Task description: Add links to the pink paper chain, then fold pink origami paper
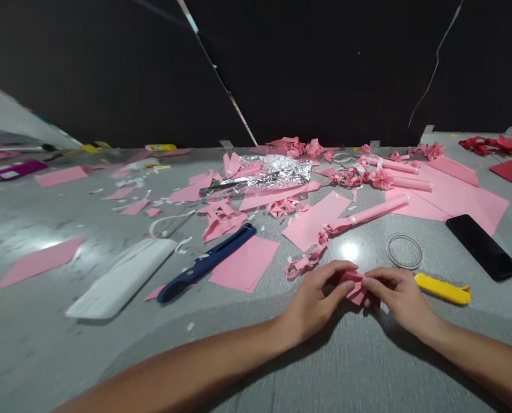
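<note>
Between my two hands is a small folded piece of pink paper [356, 291], held just above the grey surface. My left hand [322, 292] pinches its left side with thumb and fingers. The right side is gripped by my right hand [391, 292], thumb in front and fingertips partly hidden behind. Just beyond my left hand lies a rolled pink paper tube [370, 214] with a crumpled pink paper chain [318, 246] at its end. A yellow cutter [443, 288] sits to the right of my right hand, with a roll of white tape [404, 251] behind it.
Left of my hands lie a dark blue long-handled tool [206, 264], pink sheets [247, 261] and a white pouch [124, 278]. A black phone [482, 246] is at the right. Pink scraps and crinkled clear wrap [277, 171] spread before a black wall [316, 74].
</note>
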A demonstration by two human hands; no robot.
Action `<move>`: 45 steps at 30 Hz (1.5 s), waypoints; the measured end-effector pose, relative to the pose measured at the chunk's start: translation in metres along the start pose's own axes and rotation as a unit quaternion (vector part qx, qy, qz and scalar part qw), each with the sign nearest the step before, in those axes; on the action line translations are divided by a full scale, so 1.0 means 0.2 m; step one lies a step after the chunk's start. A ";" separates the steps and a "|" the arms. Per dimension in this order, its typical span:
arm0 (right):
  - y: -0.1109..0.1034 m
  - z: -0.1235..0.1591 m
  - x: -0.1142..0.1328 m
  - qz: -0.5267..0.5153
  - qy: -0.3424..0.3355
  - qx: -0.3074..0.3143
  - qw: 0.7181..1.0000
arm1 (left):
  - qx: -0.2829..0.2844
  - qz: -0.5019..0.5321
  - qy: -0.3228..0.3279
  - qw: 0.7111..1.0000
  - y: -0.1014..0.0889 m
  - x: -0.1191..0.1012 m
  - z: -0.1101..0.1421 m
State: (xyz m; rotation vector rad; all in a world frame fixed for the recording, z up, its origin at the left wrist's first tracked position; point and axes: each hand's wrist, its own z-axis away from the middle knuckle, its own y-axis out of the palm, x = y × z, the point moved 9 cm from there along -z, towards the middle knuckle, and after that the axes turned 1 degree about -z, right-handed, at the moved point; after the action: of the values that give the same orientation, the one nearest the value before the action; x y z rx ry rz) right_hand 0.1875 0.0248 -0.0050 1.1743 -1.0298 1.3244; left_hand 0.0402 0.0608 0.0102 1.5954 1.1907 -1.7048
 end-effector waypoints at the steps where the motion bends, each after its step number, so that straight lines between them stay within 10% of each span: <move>1: 0.00 0.00 0.00 0.001 0.001 -0.005 1.000 | 0.001 0.007 -0.005 1.000 0.00 0.00 0.00; 24: 0.00 0.01 0.00 0.028 -0.006 -0.004 1.000 | 0.038 0.101 -0.042 0.993 0.06 0.04 0.00; 37: -0.06 0.01 0.07 0.044 -0.091 -0.046 0.994 | 0.039 0.041 0.049 0.997 0.00 -0.07 0.00; 45: -0.08 0.03 0.06 0.070 -0.093 -0.066 0.991 | 0.024 0.056 -0.023 0.998 0.02 -0.01 -0.02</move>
State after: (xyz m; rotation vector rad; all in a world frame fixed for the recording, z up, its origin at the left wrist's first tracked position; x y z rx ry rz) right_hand 0.2033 0.0222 0.0070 1.1584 -1.3346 1.2501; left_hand 0.0461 0.0629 0.0110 1.6103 1.0244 -1.7010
